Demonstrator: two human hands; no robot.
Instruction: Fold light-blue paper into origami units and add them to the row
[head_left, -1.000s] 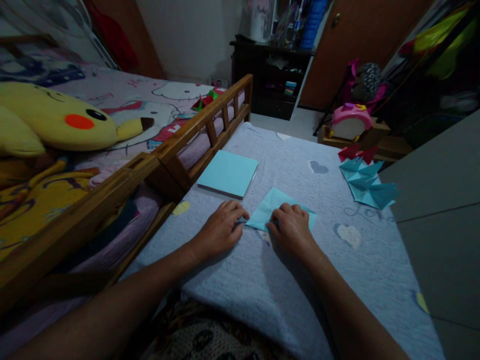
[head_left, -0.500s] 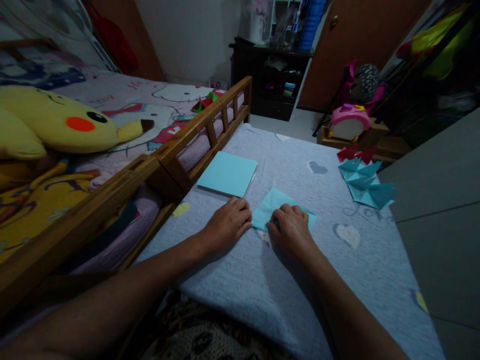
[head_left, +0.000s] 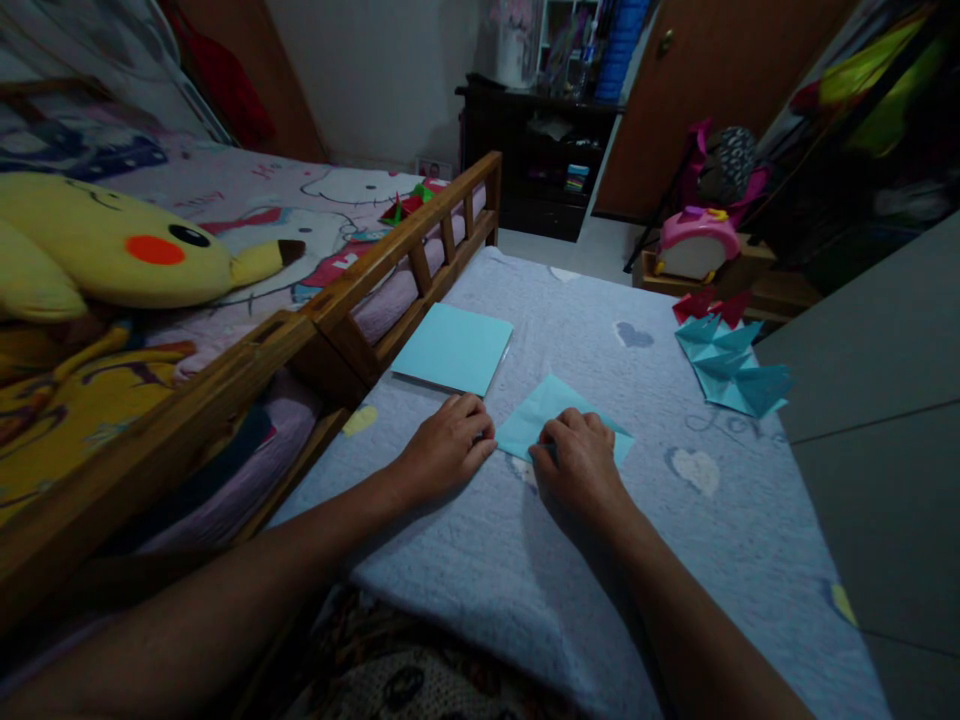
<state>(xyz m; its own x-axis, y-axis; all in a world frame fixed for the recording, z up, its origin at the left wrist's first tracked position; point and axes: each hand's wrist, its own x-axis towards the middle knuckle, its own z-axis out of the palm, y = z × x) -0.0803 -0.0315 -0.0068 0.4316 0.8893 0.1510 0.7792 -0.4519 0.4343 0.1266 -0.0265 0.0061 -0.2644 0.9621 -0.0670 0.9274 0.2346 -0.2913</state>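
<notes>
A light blue folded paper (head_left: 541, 407) lies on the pale blue mattress cover (head_left: 600, 560) in front of me. My left hand (head_left: 447, 445) rests beside the paper's left corner with fingers curled, fingertips touching that corner. My right hand (head_left: 577, 462) lies on the paper's near edge, fingers bent and pressing it down. A stack of light blue square sheets (head_left: 454, 347) sits just beyond my left hand.
Several folded blue and red paper shapes (head_left: 729, 362) lie at the far right. A wooden bed rail (head_left: 360, 290) runs along the left, with a yellow plush toy (head_left: 112, 250) on the bed behind it. A grey panel (head_left: 885, 420) stands at the right. A dark shelf (head_left: 547, 150) is at the back.
My hands have shifted only slightly along the paper's near edge; the paper's left corner now shows a little more. Nothing else has moved.
</notes>
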